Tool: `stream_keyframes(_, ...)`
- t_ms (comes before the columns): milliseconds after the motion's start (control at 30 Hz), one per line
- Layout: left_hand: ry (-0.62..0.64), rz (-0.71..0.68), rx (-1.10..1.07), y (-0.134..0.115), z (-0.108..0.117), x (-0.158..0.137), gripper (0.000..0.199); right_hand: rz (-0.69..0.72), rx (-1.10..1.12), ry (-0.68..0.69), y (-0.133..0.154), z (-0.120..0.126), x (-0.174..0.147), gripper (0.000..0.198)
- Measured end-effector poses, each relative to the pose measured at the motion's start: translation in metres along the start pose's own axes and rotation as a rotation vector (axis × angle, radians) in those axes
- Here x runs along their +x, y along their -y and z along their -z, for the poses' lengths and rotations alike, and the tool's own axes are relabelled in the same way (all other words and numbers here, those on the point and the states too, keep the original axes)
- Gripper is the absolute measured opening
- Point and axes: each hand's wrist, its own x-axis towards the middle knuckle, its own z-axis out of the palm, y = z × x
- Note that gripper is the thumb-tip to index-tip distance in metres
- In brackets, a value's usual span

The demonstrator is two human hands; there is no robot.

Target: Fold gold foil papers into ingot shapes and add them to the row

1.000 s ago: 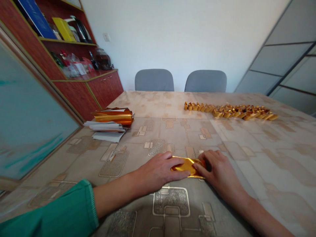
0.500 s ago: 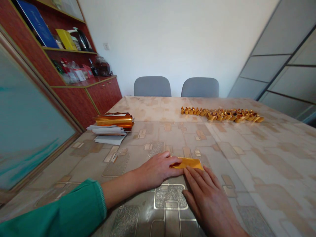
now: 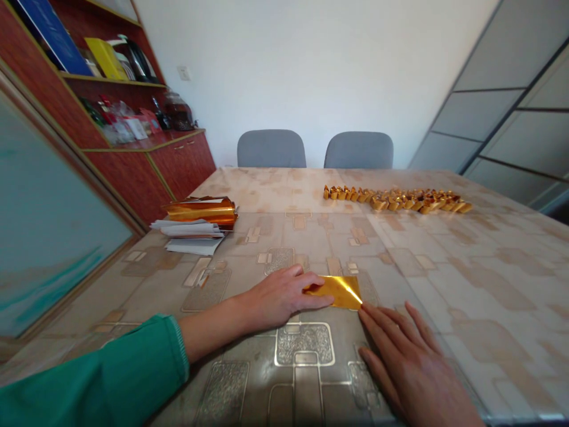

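Note:
A rectangle of shiny gold foil paper (image 3: 342, 290) lies flat on the patterned tablecloth in front of me. My left hand (image 3: 291, 295) grips its left end, with the fingers along the top and the thumb near the lower edge. The part of the paper beneath that hand is hidden. My right hand (image 3: 409, 356) rests flat with its fingers stretched out. One of its fingertips touches the paper's lower right corner, and it holds nothing.
A stack of gold foil and white sheets (image 3: 200, 219) lies at the table's left. Many small folded gold foil pieces (image 3: 400, 200) stand in rows at the far right. Two grey chairs (image 3: 271, 148) are behind the table, with a red cabinet (image 3: 178, 160) to the left.
My right hand has slid right and toward me, off the paper's face to its corner. More of the gold surface shows. My left hand has kept its hold. The view has shifted slightly.

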Motion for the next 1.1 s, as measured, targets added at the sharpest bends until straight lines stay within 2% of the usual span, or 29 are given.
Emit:
stream_keyframes(133,0.01,-0.038,0.043,0.0,0.003,0.002,0.039,-0.054,0.067,-0.033,0.007,0.005,0.02,0.031)
stream_keyframes(267,0.039,-0.056,0.077,-0.002,0.007,0.005,0.034,-0.039,0.118,-0.067,0.029,-0.008,0.037,0.037)
stream_keyframes(400,0.057,-0.067,0.086,-0.003,0.008,0.006,0.036,-0.062,0.089,-0.026,0.036,-0.021,0.032,0.043)
stream_keyframes(500,0.042,-0.079,0.045,0.001,0.006,0.004,0.044,-0.052,0.062,-0.016,0.033,-0.022,0.023,0.044)
stream_keyframes(600,0.035,-0.097,-0.026,0.012,0.005,-0.003,0.043,-0.037,0.052,0.003,0.031,-0.021,0.021,0.044)
stream_keyframes(833,0.023,-0.02,-0.028,0.032,0.007,-0.023,0.04,-0.029,0.063,0.101,0.028,-0.022,0.022,0.038)
stream_keyframes(1033,-0.075,-0.017,0.072,0.013,0.016,-0.022,0.026,-0.046,0.064,0.043,0.03,-0.022,0.023,0.036)
stream_keyframes(1100,-0.064,-0.101,0.041,0.002,0.015,-0.016,0.024,-0.047,0.067,0.039,0.031,-0.022,0.025,0.036)
